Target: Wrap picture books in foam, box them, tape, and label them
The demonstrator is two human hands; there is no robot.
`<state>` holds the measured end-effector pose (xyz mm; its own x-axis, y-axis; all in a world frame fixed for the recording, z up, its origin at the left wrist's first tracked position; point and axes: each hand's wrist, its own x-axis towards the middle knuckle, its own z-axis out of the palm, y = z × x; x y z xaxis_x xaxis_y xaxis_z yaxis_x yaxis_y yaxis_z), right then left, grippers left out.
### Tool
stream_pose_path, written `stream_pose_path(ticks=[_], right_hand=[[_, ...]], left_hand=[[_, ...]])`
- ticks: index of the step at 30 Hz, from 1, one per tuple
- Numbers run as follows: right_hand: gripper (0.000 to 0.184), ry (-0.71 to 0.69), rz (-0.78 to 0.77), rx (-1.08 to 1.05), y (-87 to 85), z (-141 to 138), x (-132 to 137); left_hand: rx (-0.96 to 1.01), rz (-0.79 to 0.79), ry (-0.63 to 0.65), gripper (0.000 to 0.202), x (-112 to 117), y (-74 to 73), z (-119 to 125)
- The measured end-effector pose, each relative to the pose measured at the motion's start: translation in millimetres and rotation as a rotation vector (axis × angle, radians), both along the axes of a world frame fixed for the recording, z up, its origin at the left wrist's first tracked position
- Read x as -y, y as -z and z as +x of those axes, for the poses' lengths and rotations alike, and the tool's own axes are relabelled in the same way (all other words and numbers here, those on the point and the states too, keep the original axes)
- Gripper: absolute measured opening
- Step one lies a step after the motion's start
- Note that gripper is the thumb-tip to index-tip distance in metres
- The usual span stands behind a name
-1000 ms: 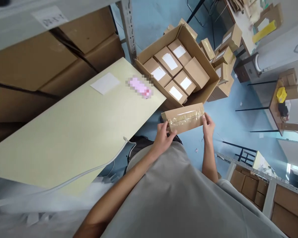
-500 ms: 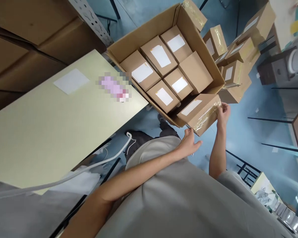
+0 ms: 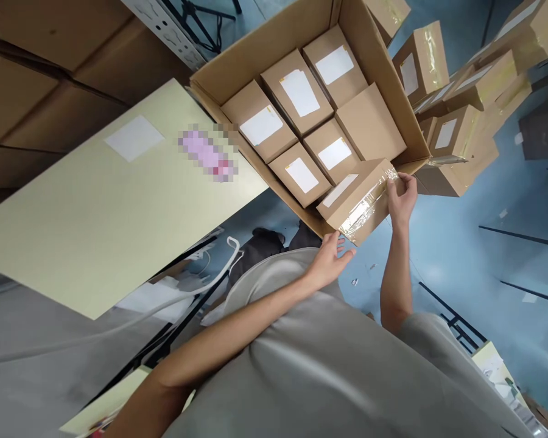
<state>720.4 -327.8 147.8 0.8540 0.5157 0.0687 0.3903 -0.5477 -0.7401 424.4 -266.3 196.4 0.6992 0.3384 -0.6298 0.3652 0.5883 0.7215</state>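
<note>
A small taped cardboard box (image 3: 363, 198) with a white label sits tilted at the near corner of a large open carton (image 3: 265, 45). My right hand (image 3: 402, 199) grips the box's right end, thumb on the clear tape. My left hand (image 3: 327, 261) touches the lower left corner of the box with its fingertips, fingers stretched and thumb apart. Inside the carton several similar boxes (image 3: 296, 91) stand in rows, most with white labels on top. The underside of the tilted box is hidden.
To the left stands a pale yellow table (image 3: 95, 213) with a white sheet (image 3: 134, 139) and a blurred pink item (image 3: 205, 151). More taped boxes (image 3: 454, 131) are stacked right of the carton. Large cartons (image 3: 27, 91) fill the upper left. A white cable (image 3: 164, 310) hangs below the table.
The small box has moved further into the near corner of the carton, with both hands following it. The view has shifted slightly.
</note>
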Motion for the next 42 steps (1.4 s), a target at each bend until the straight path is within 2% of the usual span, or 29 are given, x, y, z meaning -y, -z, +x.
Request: stream_pose_path(ticks=[4, 7, 9, 12, 15, 22, 28, 32, 37, 42], right_hand=[[0.036, 0.073, -0.032, -0.088, 21.8, -6, 3], [0.039, 0.104, -0.095, -0.13, 43.1, -8, 5], [0.04, 0.094, -0.141, -0.133, 57.7, -8, 1], [0.037, 0.081, -0.233, -0.133, 76.4, -4, -12], [0.033, 0.102, -0.309, -0.131, 85.6, 5, -22], [0.029, 0.082, -0.356, -0.078, 79.0, 26, -28], [0.023, 0.093, -0.46, -0.073, 75.0, 18, -47], [0.022, 0.083, -0.47, -0.099, 60.8, 14, -49], [0.025, 0.035, -0.571, -0.047, 40.1, 3, -56], [0.025, -0.072, -0.735, -0.072, 40.1, -14, -78]], left_hand=[[-0.049, -0.089, -0.032, 0.045, -23, 16.5, 10], [-0.058, -0.21, -0.056, 0.027, -41, 34.5, 27], [-0.14, -0.3, -0.115, 0.015, -53, 48.3, 40], [-0.264, -0.412, -0.219, 0.019, -67, 68.4, 56], [-0.265, -0.453, -0.269, 0.021, -74, 80.4, 67], [-0.223, -0.49, -0.333, 0.027, -66, 84.6, 72], [-0.266, -0.494, -0.36, 0.021, -73, 102.3, 78], [-0.292, -0.448, -0.365, 0.022, -68, 107.5, 79], [-0.33, -0.369, -0.381, 0.025, -67, 109.4, 64], [-0.394, -0.319, -0.393, 0.023, -78, 115.5, 44]])
